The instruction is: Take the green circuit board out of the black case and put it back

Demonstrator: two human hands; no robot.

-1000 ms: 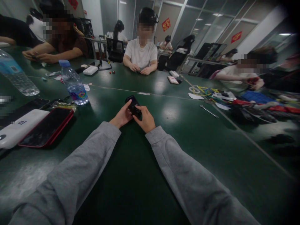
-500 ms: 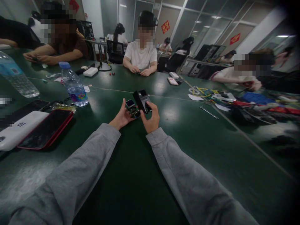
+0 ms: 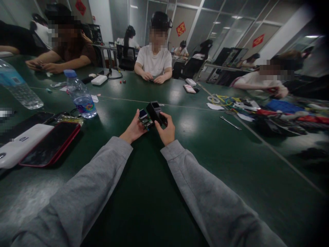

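Note:
Both of my hands are raised a little above the dark green table, grey sleeves reaching forward. My left hand is closed on a small green circuit board with a little screen at its top end. Just to its right, my right hand grips a black plastic cover with a window and buttons, tilted up and touching the board's right side. The two parts sit side by side between my fingertips.
A red-cased phone, a white power bank and two water bottles lie at the left. A wrench and a pile of cables and parts are at the right. Other people sit across the table.
One second ago both hands held the black device as one closed piece. The cover has since come off in my right hand, baring the circuit board, and has now tilted closer to the board.

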